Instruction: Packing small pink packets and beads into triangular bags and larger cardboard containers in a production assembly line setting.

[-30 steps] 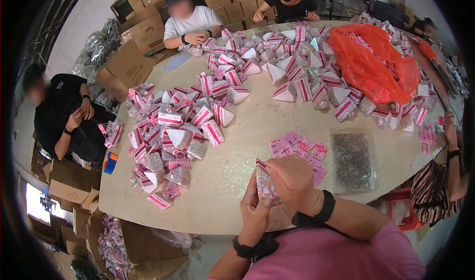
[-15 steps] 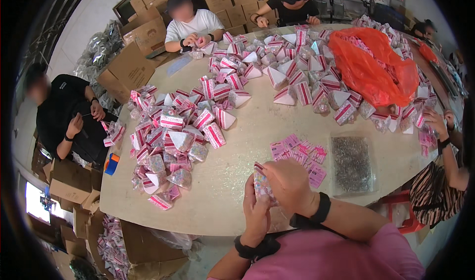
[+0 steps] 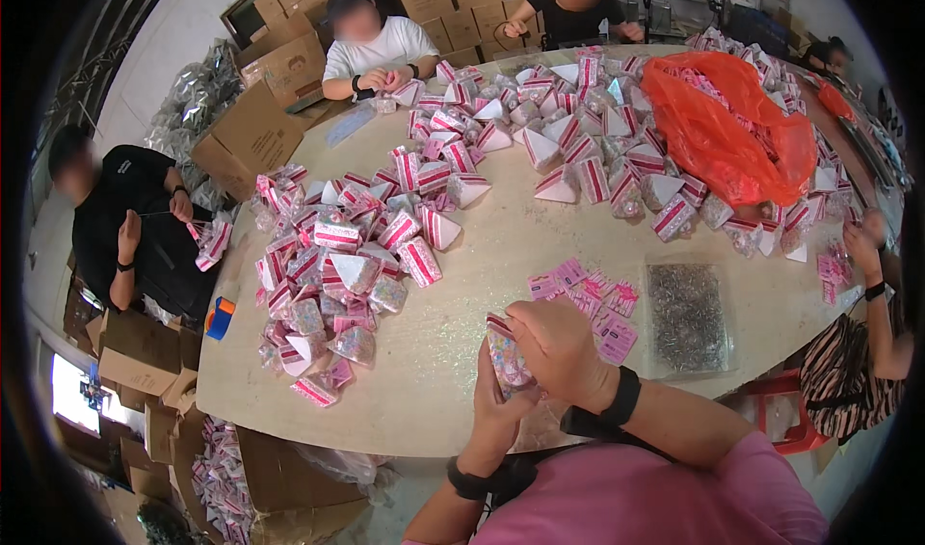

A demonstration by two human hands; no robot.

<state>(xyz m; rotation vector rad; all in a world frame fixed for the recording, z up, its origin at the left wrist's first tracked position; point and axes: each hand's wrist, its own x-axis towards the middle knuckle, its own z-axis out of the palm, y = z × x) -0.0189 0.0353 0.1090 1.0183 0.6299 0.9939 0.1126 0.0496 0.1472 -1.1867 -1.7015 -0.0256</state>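
Note:
Between my hands, over the near part of the table, is a clear wedge-shaped packet [image 3: 508, 357] with pastel bits inside and a striped top edge. My left hand [image 3: 494, 415] is wrapped round its left and lower side. My right hand [image 3: 564, 347] is closed against its upper right side; whatever its fingertips pinch is hidden. Just beyond my right hand lie small pink printed cards [image 3: 615, 338], spread loosely. Beside them stands a shallow clear tray [image 3: 727, 352] of small dark metal pieces.
A large heap of similar packets [image 3: 337, 265] lies on the left of the table [image 3: 462, 314]; more stretch along the far side. An orange-red plastic bag [image 3: 665, 111] sits on them. Blue-orange tape [image 3: 220, 318] is at the left edge. Several co-workers sit around; an open carton [image 3: 289, 473] stands below.
My hands keep hold of the packet and have shifted only slightly. At the left, a co-worker's hands have moved, lifting a packet. The far co-worker's arms have spread apart.

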